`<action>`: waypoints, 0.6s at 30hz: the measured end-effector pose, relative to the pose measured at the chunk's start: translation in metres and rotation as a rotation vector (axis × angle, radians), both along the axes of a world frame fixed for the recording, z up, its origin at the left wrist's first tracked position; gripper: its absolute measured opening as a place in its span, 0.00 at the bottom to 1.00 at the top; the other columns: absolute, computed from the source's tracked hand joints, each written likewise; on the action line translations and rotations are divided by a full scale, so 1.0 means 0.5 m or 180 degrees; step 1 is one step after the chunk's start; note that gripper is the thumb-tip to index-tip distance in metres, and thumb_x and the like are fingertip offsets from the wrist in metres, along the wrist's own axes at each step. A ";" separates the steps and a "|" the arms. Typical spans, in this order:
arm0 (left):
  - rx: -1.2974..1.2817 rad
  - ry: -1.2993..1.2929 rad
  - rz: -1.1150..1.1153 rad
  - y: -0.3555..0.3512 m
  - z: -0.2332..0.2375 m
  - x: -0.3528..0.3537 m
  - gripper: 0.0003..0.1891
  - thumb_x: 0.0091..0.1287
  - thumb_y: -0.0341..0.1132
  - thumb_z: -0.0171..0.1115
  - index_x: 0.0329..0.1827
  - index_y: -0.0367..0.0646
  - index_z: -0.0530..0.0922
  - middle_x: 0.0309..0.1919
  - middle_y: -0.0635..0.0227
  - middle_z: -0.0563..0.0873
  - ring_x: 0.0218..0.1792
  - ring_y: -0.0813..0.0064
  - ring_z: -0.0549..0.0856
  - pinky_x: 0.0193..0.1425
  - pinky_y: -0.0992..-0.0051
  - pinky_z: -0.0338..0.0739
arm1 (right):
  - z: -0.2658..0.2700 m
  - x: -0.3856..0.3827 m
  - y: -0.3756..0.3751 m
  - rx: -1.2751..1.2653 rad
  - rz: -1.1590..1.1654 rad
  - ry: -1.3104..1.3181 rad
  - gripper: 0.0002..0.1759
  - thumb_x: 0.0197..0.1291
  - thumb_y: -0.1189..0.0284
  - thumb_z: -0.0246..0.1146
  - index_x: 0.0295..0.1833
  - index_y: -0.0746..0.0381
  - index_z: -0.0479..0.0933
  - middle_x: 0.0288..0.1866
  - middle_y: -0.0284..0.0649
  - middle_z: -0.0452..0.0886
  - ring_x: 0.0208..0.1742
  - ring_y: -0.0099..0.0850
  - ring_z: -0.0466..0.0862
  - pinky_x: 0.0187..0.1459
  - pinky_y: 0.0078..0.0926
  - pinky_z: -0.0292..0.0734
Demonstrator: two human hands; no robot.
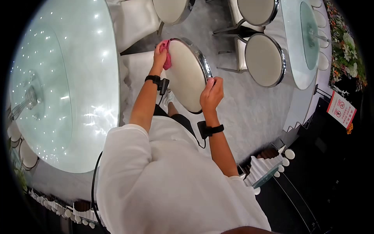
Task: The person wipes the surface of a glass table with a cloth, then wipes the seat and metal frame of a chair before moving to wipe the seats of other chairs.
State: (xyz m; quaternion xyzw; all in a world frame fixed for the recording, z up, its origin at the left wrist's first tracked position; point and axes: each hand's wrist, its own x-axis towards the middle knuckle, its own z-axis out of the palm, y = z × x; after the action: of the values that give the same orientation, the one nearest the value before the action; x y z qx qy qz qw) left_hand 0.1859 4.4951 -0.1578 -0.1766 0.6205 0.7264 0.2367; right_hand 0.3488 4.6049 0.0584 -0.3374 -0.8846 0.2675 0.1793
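Note:
A pink cloth (166, 54) is bunched under my left hand (159, 55), whose fingers press it against the upper left edge of a chair's round backrest. The chair back (183, 74) has a pale cushioned face and a shiny chrome rim (200, 58). On its right side, my right hand (212, 93) is closed round the rim, thumb on top and fingers partly hidden behind the edge. Part of the chair's white seat (137, 62) shows to the left, between the backrest and the table.
A large round glass-topped table (93, 128) stands close on my left. Other chairs (265, 60) with round backs stand ahead and to the right, beside a second table (294, 50). Flowers (348, 50) and a red-and-white sign (341, 110) are at far right. The floor (249, 105) is grey and marbled.

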 end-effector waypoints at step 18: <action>-0.0876 0.0984 -0.0830 0.021 0.086 -0.057 0.18 0.63 0.51 0.64 0.38 0.43 0.83 0.35 0.56 0.89 0.39 0.50 0.87 0.44 0.59 0.79 | 0.001 -0.007 0.003 0.0092 -0.0002 0.0034 0.12 0.70 0.67 0.54 0.42 0.67 0.72 0.33 0.49 0.77 0.33 0.49 0.77 0.35 0.43 0.71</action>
State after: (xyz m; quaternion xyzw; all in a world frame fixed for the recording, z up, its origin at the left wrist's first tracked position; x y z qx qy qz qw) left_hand 0.1576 4.5056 -0.1148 -0.0124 0.7600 0.6168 0.2044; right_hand 0.3453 4.6066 0.0587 -0.3335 -0.8873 0.2564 0.1890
